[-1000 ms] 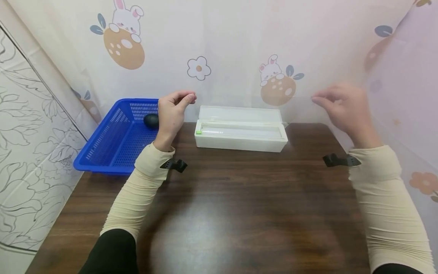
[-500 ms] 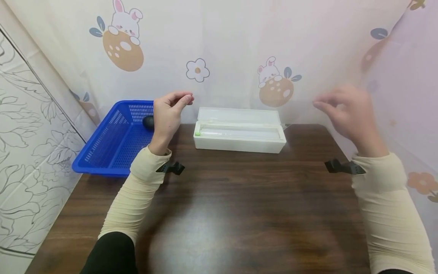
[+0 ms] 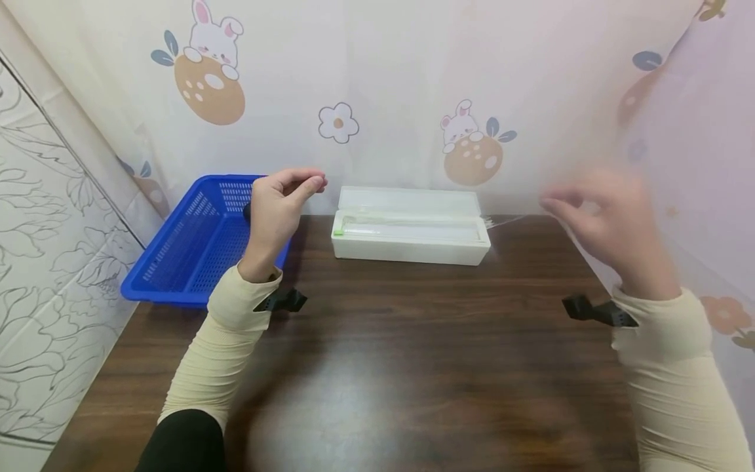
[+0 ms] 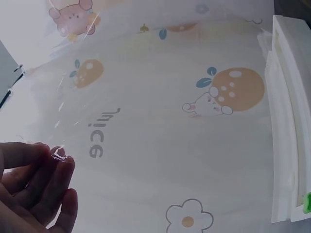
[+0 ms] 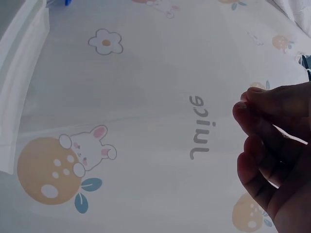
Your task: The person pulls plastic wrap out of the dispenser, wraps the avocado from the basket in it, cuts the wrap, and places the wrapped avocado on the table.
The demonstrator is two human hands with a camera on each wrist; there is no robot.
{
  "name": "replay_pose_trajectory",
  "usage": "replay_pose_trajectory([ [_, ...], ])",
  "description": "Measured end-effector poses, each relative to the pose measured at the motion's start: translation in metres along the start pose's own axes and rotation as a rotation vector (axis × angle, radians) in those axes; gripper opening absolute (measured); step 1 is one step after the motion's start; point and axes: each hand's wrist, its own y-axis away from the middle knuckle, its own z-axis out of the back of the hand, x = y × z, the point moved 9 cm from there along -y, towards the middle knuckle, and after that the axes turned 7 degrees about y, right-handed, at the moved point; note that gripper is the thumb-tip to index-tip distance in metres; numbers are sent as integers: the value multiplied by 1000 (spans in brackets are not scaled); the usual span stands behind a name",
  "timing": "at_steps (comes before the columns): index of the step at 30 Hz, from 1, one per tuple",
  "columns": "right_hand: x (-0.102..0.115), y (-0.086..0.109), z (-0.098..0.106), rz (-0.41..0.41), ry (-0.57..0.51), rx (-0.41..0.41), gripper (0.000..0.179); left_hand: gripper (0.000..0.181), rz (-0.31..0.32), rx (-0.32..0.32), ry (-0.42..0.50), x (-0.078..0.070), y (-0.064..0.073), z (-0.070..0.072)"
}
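Observation:
A white plastic wrap dispenser box (image 3: pixel 409 253) stands at the back of the table, its lid tipped back and a green slide cutter (image 3: pixel 338 233) at its left end. Clear plastic wrap (image 3: pixel 508 220) runs from the box up toward the hands and is hard to see. My left hand (image 3: pixel 274 213), raised left of the box, pinches a corner of the wrap; a shiny fold of the wrap (image 4: pixel 59 155) shows at its fingertips in the left wrist view. On the other side my right hand (image 3: pixel 613 226), blurred, pinches the opposite corner between thumb and index finger (image 5: pixel 262 99).
At the left of the brown wooden table (image 3: pixel 425 367) sits a blue perforated basket (image 3: pixel 141 285). A dark round object (image 3: pixel 246 213) inside it is mostly hidden behind the left hand. A patterned curtain (image 3: pixel 389 78) hangs close behind the box.
Both hands have drawn lower and nearer to me, the left also shifting left. More of the stretched wrap shows at the box's right end. The dark object is now mostly covered.

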Motion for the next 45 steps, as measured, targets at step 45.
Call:
replay_pose_trajectory([
  [45,8,108,-51,-59,-288,454,44,8,-1,501,-165,29,97,-10],
])
